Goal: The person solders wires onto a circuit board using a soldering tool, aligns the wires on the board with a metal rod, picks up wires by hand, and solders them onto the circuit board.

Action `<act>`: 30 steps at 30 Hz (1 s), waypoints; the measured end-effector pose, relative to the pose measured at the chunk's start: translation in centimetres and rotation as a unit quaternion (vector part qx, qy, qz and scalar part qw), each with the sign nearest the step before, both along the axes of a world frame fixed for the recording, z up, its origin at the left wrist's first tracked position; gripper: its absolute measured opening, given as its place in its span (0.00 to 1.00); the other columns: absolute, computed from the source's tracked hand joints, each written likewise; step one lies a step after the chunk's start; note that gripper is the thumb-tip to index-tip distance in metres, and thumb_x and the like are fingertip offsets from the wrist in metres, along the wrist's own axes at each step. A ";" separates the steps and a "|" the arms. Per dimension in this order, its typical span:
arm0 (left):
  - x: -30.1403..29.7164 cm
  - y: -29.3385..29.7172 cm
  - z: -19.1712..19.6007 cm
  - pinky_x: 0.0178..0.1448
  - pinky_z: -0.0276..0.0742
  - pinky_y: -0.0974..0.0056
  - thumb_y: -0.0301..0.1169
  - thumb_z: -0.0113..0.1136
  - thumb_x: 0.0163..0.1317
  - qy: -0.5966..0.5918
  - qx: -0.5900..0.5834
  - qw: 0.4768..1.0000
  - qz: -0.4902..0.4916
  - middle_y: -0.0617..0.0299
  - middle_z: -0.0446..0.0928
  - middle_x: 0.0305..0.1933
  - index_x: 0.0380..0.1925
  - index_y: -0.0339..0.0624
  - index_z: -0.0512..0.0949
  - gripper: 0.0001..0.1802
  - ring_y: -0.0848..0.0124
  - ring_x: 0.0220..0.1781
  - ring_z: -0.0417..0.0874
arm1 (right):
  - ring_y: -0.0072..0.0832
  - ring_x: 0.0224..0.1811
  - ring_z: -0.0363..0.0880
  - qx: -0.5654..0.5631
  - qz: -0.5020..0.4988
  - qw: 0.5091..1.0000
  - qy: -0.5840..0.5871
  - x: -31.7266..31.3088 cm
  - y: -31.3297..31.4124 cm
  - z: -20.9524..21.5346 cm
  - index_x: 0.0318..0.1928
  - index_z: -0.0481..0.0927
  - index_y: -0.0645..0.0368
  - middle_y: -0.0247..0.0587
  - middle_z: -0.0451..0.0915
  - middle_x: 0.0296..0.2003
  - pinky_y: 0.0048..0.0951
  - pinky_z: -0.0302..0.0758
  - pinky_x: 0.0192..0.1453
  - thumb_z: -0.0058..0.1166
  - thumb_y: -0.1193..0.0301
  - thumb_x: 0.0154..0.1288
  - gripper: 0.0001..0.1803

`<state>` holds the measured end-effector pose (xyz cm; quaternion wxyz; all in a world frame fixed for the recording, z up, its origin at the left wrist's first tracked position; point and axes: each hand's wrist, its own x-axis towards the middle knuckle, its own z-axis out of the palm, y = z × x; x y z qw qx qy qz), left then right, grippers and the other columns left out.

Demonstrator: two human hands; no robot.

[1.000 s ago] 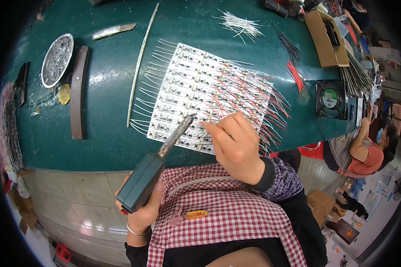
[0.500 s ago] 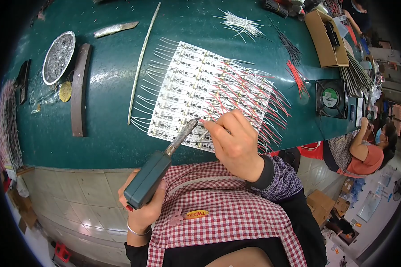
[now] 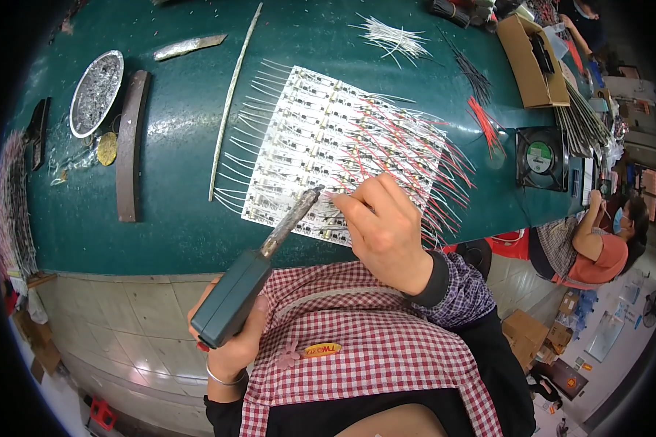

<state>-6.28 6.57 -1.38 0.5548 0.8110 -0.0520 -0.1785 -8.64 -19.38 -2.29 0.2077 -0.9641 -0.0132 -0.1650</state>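
Observation:
A dark green soldering gun [image 3: 233, 295] is gripped in my left hand [image 3: 242, 344], its long metal barrel pointing up and to the right. The tip is over the lower middle of a white circuit board panel [image 3: 291, 146], close to the fingertips of my right hand [image 3: 388, 231]. Those fingers are pinched together just above the board; what they hold is too small to make out. White wires [image 3: 240, 156] stick out along the panel's left edge. Red and white wires [image 3: 444, 197] cover its right half and hang past the right edge.
On the green table [image 3: 182, 160] lie a metal dish [image 3: 97, 95], a brown bar [image 3: 132, 146], and a thin rod [image 3: 235, 102]. Loose white wires [image 3: 393, 40], red wires [image 3: 485, 124], a small fan [image 3: 541, 160] and a cardboard box [image 3: 521, 58] are further right. A co-worker [image 3: 598, 247] sits right.
The soldering gun has shifted a little left, its body drawn back from the right hand, and the tip has risen slightly. My right hand stays pinched in nearly the same spot.

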 end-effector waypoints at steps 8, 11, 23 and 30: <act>-0.5 0.4 -0.7 0.33 0.78 0.66 0.21 0.70 0.49 -0.073 -0.026 0.997 0.005 0.54 0.83 0.33 0.37 0.29 0.84 0.13 0.66 0.29 0.85 | 0.33 0.33 0.72 0.005 -0.009 1.000 -0.005 -0.1 0.2 -0.1 0.38 0.82 0.62 0.38 0.70 0.29 0.33 0.70 0.32 0.58 0.81 0.47 0.13; -0.7 1.1 -0.1 0.53 0.77 0.66 0.19 0.71 0.56 0.021 -0.035 0.999 -0.031 0.57 0.83 0.48 0.51 0.32 0.80 0.22 0.70 0.46 0.82 | 0.34 0.34 0.72 0.010 -0.015 1.000 -0.018 -0.1 0.3 -0.1 0.37 0.82 0.63 0.38 0.71 0.29 0.34 0.70 0.33 0.58 0.81 0.48 0.13; -0.6 0.1 -0.4 0.34 0.79 0.67 0.19 0.70 0.48 -0.081 -0.027 0.996 -0.008 0.52 0.83 0.33 0.35 0.28 0.84 0.12 0.65 0.29 0.85 | 0.35 0.34 0.73 0.018 0.004 0.999 -0.026 -1.0 0.9 -0.2 0.39 0.83 0.61 0.37 0.72 0.29 0.35 0.70 0.35 0.61 0.82 0.49 0.13; -1.1 0.3 -0.4 0.32 0.78 0.66 0.18 0.69 0.47 0.000 -0.024 1.000 0.011 0.51 0.82 0.32 0.34 0.29 0.84 0.12 0.64 0.27 0.84 | 0.34 0.35 0.72 0.012 0.000 1.000 -0.010 -1.1 0.9 -0.3 0.38 0.83 0.61 0.36 0.70 0.29 0.34 0.70 0.36 0.60 0.79 0.52 0.11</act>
